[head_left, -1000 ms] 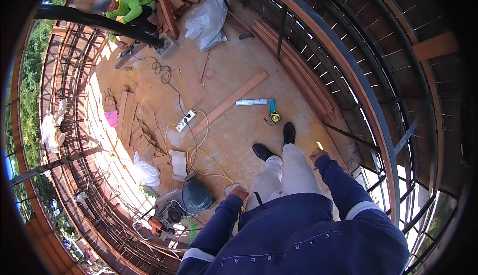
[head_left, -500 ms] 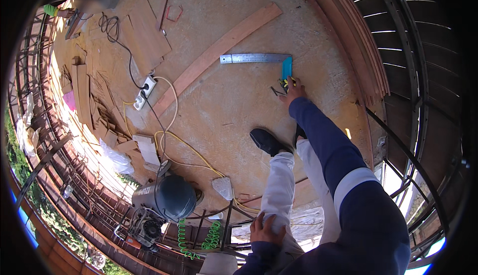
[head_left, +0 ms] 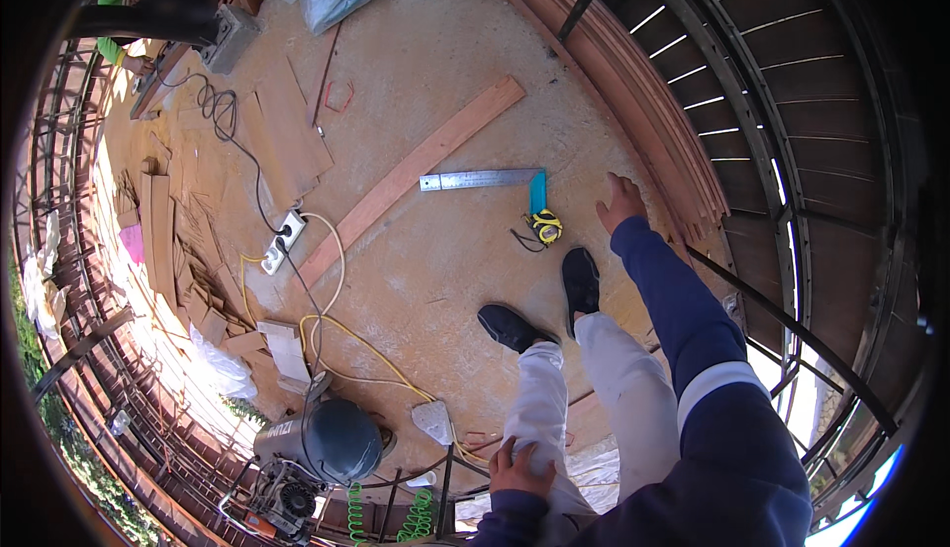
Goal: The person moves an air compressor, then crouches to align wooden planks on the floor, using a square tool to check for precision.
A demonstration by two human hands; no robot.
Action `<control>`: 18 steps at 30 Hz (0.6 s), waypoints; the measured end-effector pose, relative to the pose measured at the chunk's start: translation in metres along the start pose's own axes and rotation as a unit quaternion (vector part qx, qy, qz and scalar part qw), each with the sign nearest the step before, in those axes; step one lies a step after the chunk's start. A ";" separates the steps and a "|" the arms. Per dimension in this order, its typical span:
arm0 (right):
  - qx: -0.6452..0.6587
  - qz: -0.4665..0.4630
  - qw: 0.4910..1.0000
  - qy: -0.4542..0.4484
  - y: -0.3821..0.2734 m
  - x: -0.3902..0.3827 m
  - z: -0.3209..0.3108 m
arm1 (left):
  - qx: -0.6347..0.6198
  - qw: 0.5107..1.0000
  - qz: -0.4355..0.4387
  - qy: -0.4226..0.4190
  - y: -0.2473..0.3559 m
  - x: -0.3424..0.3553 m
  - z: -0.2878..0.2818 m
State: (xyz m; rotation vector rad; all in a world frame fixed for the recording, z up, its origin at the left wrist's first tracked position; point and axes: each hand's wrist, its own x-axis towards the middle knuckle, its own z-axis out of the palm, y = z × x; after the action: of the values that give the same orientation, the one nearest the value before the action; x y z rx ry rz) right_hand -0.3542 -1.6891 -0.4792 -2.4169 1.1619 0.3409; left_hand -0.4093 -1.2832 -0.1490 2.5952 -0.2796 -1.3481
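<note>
A yellow and black tape measure [head_left: 545, 226] lies on the floor with its dark strap curled beside it. Touching or very near it is the teal handle of a try square [head_left: 480, 180], whose steel blade points left. My right hand [head_left: 621, 201] hovers to the right of both, holding nothing, fingers apart. On my left knee rests my left hand [head_left: 522, 469], its fingers spread over the light trousers. Beyond the square, a long reddish wooden board [head_left: 416, 181] lies slantwise on the floor.
Stacked long boards [head_left: 633, 101] line the right side by a metal railing. A white power strip [head_left: 284, 242] with cables lies left, near wood offcuts [head_left: 203, 295]. An air compressor [head_left: 341, 440] stands lower left. At the upper left, a person in green sleeves [head_left: 111, 50] works.
My right hand has let go of the tape measure and drawn away to the right. The tape measure stays by the square. My view has shifted, showing more floor at the top.
</note>
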 end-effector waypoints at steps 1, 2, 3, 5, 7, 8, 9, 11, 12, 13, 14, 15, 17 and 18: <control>0.000 0.008 0.999 0.034 0.017 0.010 -0.020 | -0.010 1.000 -0.011 -0.009 -0.006 0.002 0.003; -0.012 0.019 0.998 0.055 0.027 0.023 -0.052 | -0.027 1.000 -0.012 -0.001 -0.007 0.002 0.005; -0.022 0.033 0.997 0.072 0.032 0.034 -0.083 | -0.041 0.999 -0.014 0.003 -0.009 0.003 0.007; -0.026 0.078 0.993 0.089 0.068 0.065 -0.108 | -0.038 0.999 0.001 0.008 -0.015 0.008 0.009; -0.049 0.050 0.996 0.058 0.097 0.102 -0.137 | -0.068 0.997 -0.007 0.023 0.000 0.007 0.002; -0.058 0.036 0.997 0.035 0.105 0.123 -0.136 | -0.080 0.996 -0.017 0.028 0.009 0.010 0.002; -0.058 0.032 0.998 0.015 0.116 0.136 -0.128 | -0.085 0.995 -0.038 0.026 0.017 0.016 0.004; -0.060 0.031 0.997 -0.021 0.141 0.160 -0.117 | -0.065 0.996 0.014 0.063 0.023 0.022 0.011; -0.037 0.035 0.998 -0.040 0.147 0.168 -0.114 | -0.057 0.994 0.039 0.084 0.027 0.022 0.015; -0.013 0.040 0.997 -0.059 0.153 0.176 -0.113 | -0.067 0.995 0.014 0.073 0.034 0.022 0.019; 0.013 0.045 0.996 -0.079 0.156 0.180 -0.109 | -0.062 0.996 0.004 0.067 0.040 0.022 0.022; 0.033 0.032 0.995 -0.093 0.155 0.184 -0.113 | -0.057 0.996 -0.005 0.066 0.048 0.023 0.025; 0.074 0.009 0.990 -0.117 0.155 0.189 -0.124 | -0.064 0.996 -0.020 0.066 0.062 0.023 0.027; 0.065 0.014 0.990 -0.126 0.156 0.191 -0.125 | -0.063 0.996 -0.024 0.063 0.066 0.022 0.028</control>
State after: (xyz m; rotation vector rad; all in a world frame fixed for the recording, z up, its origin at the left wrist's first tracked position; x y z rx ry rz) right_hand -0.3549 -1.9658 -0.4884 -2.1742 1.0716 0.5442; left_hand -0.4248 -1.3556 -0.1649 2.5816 -0.1094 -1.1686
